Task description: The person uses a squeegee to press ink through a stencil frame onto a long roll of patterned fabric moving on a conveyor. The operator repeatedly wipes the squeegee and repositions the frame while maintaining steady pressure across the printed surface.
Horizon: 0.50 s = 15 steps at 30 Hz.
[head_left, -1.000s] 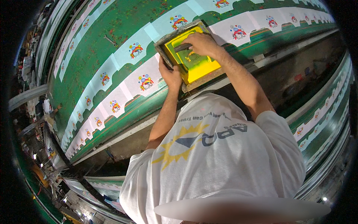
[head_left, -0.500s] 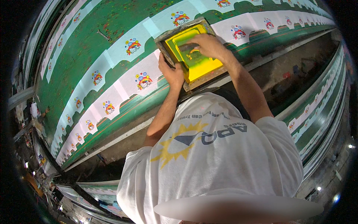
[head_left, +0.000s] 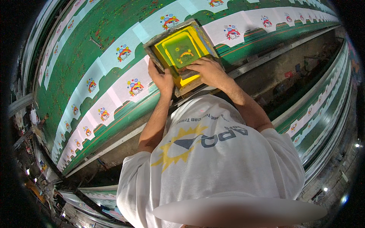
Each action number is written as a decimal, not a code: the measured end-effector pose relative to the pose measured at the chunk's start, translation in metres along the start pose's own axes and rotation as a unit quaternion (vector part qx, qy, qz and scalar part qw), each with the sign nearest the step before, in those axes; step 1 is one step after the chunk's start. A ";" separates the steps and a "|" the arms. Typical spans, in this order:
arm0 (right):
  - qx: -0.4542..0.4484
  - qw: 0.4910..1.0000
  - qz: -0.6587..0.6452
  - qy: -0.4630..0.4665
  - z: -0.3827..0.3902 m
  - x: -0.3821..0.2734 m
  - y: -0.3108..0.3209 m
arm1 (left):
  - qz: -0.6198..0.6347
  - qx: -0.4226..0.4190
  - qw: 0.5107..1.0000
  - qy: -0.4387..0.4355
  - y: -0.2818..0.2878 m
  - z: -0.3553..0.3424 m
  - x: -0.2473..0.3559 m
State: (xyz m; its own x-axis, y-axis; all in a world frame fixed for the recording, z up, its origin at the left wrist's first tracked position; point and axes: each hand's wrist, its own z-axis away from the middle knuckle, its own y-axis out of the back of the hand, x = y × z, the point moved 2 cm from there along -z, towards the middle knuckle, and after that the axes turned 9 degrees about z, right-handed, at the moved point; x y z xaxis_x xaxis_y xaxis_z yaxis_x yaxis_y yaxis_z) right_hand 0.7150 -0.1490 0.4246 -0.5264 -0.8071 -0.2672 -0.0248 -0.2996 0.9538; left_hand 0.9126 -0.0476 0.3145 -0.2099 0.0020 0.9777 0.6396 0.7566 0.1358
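In the head view, clasping the left rail of a grey-brown rectangular wooden frame (head_left: 209,41) with the left hand (head_left: 163,81), steadying it on the long green table (head_left: 114,24), in line with the near row of pale pink printed paper sheets (head_left: 135,87). Pinching a dark straight bar (head_left: 183,73) in the right hand (head_left: 211,72), bunching fingers over it near the yellow-smeared translucent mesh's (head_left: 180,47) near end! Ideally pressing evenly along the whole bar, holding one tilt, pinning the frame against slipping.

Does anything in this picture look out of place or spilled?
Yes. A metal wrench lies on the green table, beyond the printed sheets and away from the framed screen, so it looks misplaced. Red and yellow specks also dot the table, perhaps splashed ink.
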 end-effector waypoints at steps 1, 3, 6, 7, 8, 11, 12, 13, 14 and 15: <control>-0.005 1.000 -0.001 0.004 0.001 0.004 0.001 | 0.003 -0.009 1.000 -0.014 -0.001 0.001 0.006; -0.004 1.000 -0.009 0.008 0.006 0.020 0.008 | 0.000 0.006 0.999 -0.031 -0.015 0.004 0.019; 0.017 1.000 -0.018 0.011 0.018 0.056 0.024 | -0.009 0.010 0.998 -0.064 -0.055 0.007 0.039; 0.023 1.000 -0.017 0.010 0.025 0.073 0.031 | -0.010 0.007 0.997 -0.073 -0.072 0.007 0.045; 0.028 0.999 -0.017 0.009 0.032 0.090 0.038 | -0.009 0.000 0.997 -0.078 -0.091 0.010 0.050; 0.046 0.999 -0.018 -0.005 0.052 0.142 0.053 | -0.026 0.002 0.996 -0.089 -0.150 0.011 0.057; 0.055 0.998 -0.024 -0.006 0.059 0.159 0.058 | -0.036 -0.002 0.994 -0.100 -0.169 0.012 0.058; 0.058 0.998 -0.019 -0.007 0.062 0.172 0.061 | -0.014 -0.002 0.996 -0.090 -0.185 0.012 0.057; 0.063 0.998 -0.013 -0.007 0.067 0.186 0.064 | 0.007 -0.003 0.997 -0.081 -0.201 0.014 0.056; 0.060 0.998 -0.009 -0.012 0.070 0.197 0.066 | 0.032 -0.003 0.996 -0.080 -0.215 0.014 0.055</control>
State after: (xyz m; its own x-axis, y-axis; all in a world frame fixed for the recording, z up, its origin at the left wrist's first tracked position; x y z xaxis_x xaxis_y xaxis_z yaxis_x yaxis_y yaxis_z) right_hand 0.5501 -0.2920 0.4446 -0.5452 -0.7896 -0.2817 -0.1352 -0.2488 0.9591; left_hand 0.7531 -0.2006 0.3372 -0.2831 0.1543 0.9466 0.6604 0.7471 0.0757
